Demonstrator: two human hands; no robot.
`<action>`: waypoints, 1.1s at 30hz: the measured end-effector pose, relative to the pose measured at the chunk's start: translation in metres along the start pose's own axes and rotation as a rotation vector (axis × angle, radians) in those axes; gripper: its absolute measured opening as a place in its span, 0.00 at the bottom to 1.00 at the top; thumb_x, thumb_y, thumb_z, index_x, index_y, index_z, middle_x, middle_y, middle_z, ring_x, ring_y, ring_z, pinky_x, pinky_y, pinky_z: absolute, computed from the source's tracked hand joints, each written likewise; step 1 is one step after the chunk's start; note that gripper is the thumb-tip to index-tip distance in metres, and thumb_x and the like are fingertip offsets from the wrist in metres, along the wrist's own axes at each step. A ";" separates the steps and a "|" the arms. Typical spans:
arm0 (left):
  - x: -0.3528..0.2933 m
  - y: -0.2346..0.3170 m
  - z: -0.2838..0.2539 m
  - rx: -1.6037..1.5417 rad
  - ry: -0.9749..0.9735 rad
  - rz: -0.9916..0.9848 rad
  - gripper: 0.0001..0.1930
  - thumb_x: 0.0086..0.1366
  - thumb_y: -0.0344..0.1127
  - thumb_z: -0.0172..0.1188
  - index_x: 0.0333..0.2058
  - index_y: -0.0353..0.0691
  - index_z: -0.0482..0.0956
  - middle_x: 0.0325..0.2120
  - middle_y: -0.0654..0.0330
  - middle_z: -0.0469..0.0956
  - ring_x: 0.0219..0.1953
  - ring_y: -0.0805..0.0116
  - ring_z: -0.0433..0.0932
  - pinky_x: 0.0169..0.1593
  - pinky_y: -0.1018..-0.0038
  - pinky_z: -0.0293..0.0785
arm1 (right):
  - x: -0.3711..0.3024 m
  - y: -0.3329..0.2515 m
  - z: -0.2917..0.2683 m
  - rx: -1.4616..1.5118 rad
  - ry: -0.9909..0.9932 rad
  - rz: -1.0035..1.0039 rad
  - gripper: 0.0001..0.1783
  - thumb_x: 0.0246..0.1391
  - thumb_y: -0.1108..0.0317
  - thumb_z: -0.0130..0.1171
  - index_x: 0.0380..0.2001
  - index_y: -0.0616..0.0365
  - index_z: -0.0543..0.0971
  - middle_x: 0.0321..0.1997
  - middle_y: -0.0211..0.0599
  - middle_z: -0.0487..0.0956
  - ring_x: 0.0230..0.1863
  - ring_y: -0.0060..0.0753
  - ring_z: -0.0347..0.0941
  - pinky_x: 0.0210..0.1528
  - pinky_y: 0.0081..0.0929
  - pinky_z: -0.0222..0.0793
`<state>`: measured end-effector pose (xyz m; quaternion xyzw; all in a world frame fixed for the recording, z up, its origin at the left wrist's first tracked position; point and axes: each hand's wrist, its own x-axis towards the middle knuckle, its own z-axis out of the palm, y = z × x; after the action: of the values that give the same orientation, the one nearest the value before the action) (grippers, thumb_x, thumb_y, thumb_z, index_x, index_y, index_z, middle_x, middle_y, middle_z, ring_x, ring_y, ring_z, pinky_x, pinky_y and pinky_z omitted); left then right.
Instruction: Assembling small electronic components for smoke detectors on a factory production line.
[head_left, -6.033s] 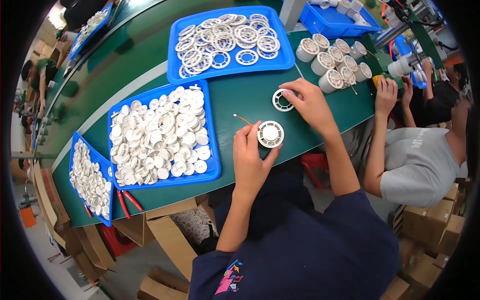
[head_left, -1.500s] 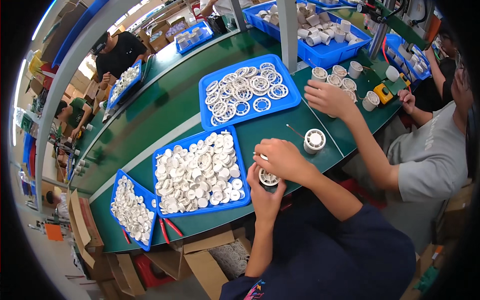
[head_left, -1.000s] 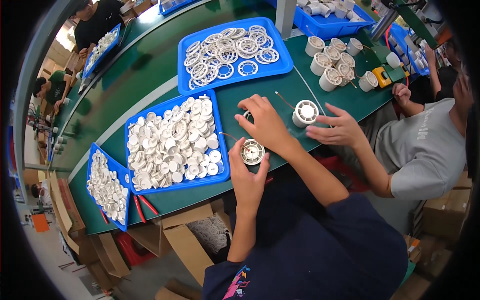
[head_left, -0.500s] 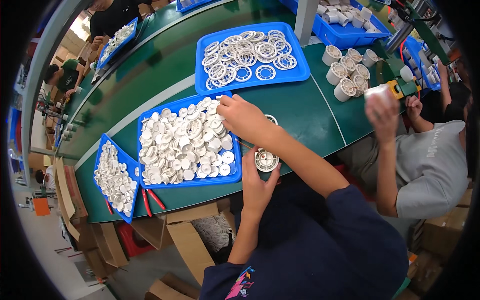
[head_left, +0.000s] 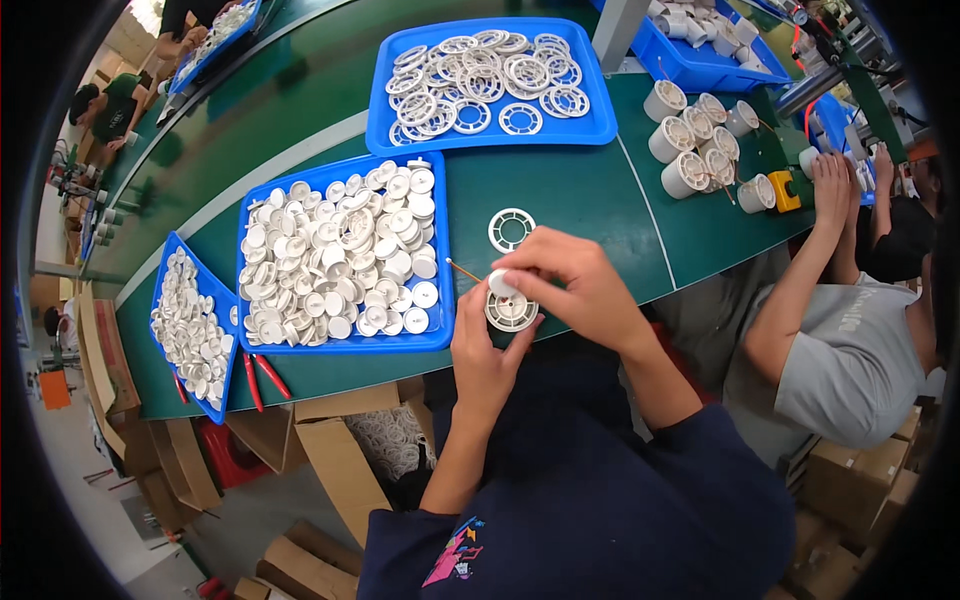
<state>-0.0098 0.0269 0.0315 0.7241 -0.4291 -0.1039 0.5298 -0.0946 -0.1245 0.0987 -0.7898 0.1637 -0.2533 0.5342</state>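
Observation:
My left hand [head_left: 482, 350] is closed around the side of a round white plastic part with a spoked top [head_left: 513, 318]. A thin brownish wire [head_left: 465, 271] sticks out from that part toward the upper left. Between thumb and fingers of my right hand [head_left: 590, 292] is a small round white cap [head_left: 501, 283], held over the upper edge of the spoked part. Whether the two touch I cannot tell. Just beyond my hands a flat white spoked ring [head_left: 493, 232] lies on the green table [head_left: 560, 190].
Left of my hands stands a blue tray [head_left: 350, 346] heaped with white caps, with a smaller blue tray [head_left: 172, 262] and red-handled tools [head_left: 270, 376] beside it. A blue tray of rings [head_left: 480, 143] lies beyond. White cylinders [head_left: 684, 175] and a co-worker's arm [head_left: 800, 275] are at right.
My right hand has come from the cap tray to the spoked part, now with a cap in its fingers. The co-worker's hand has moved right and away. My view has shifted slightly.

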 end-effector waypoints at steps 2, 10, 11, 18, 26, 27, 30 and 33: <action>0.001 -0.001 0.000 0.034 0.016 0.052 0.38 0.54 0.26 0.79 0.63 0.32 0.71 0.53 0.44 0.78 0.53 0.43 0.81 0.55 0.57 0.79 | -0.004 0.004 0.004 -0.046 -0.059 -0.060 0.07 0.60 0.73 0.68 0.41 0.61 0.88 0.36 0.33 0.79 0.33 0.27 0.75 0.36 0.26 0.70; 0.002 0.001 0.003 0.012 0.035 0.047 0.38 0.55 0.27 0.79 0.63 0.33 0.71 0.53 0.44 0.79 0.52 0.43 0.81 0.53 0.58 0.79 | -0.008 0.014 0.008 0.004 -0.023 0.141 0.08 0.59 0.74 0.69 0.42 0.63 0.88 0.38 0.34 0.78 0.34 0.23 0.73 0.36 0.23 0.68; 0.001 0.001 0.003 0.012 0.040 0.043 0.38 0.55 0.27 0.79 0.63 0.33 0.71 0.53 0.44 0.79 0.52 0.43 0.81 0.53 0.58 0.79 | -0.010 0.019 0.008 0.159 -0.030 0.202 0.08 0.60 0.74 0.69 0.42 0.62 0.87 0.39 0.34 0.79 0.34 0.22 0.73 0.35 0.22 0.68; -0.001 0.001 0.000 0.046 0.036 0.019 0.38 0.55 0.28 0.79 0.64 0.33 0.71 0.53 0.46 0.79 0.54 0.47 0.81 0.56 0.60 0.78 | -0.013 0.009 0.008 -0.066 -0.032 0.090 0.07 0.62 0.77 0.65 0.43 0.62 0.86 0.45 0.34 0.80 0.34 0.21 0.75 0.34 0.20 0.68; -0.002 0.002 -0.004 -0.060 0.031 0.050 0.43 0.56 0.32 0.80 0.68 0.33 0.67 0.56 0.44 0.79 0.56 0.46 0.80 0.59 0.57 0.77 | 0.005 0.051 -0.011 -0.464 -0.011 -0.149 0.14 0.58 0.72 0.67 0.48 0.58 0.84 0.67 0.42 0.77 0.69 0.53 0.69 0.68 0.45 0.69; -0.003 0.003 -0.004 -0.080 0.041 0.046 0.39 0.58 0.31 0.78 0.66 0.34 0.70 0.56 0.45 0.79 0.57 0.46 0.80 0.59 0.58 0.77 | 0.003 0.055 -0.012 -0.471 -0.008 -0.145 0.14 0.58 0.72 0.67 0.48 0.58 0.84 0.67 0.42 0.77 0.69 0.53 0.69 0.68 0.45 0.69; 0.004 0.000 -0.007 -0.081 0.003 0.051 0.33 0.60 0.30 0.77 0.63 0.37 0.74 0.56 0.46 0.79 0.57 0.48 0.80 0.59 0.59 0.77 | -0.003 0.068 -0.015 -0.614 0.000 -0.220 0.14 0.54 0.67 0.73 0.43 0.57 0.84 0.64 0.43 0.77 0.66 0.53 0.71 0.64 0.44 0.71; 0.005 0.006 -0.009 -0.128 -0.013 -0.007 0.23 0.65 0.29 0.72 0.57 0.36 0.79 0.56 0.50 0.80 0.58 0.55 0.78 0.62 0.63 0.73 | -0.011 0.064 -0.020 -0.619 0.106 -0.081 0.13 0.53 0.67 0.74 0.41 0.57 0.85 0.62 0.44 0.77 0.63 0.53 0.71 0.61 0.44 0.72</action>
<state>-0.0040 0.0289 0.0422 0.6895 -0.4226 -0.1379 0.5719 -0.1146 -0.1584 0.0425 -0.9064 0.2293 -0.2532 0.2485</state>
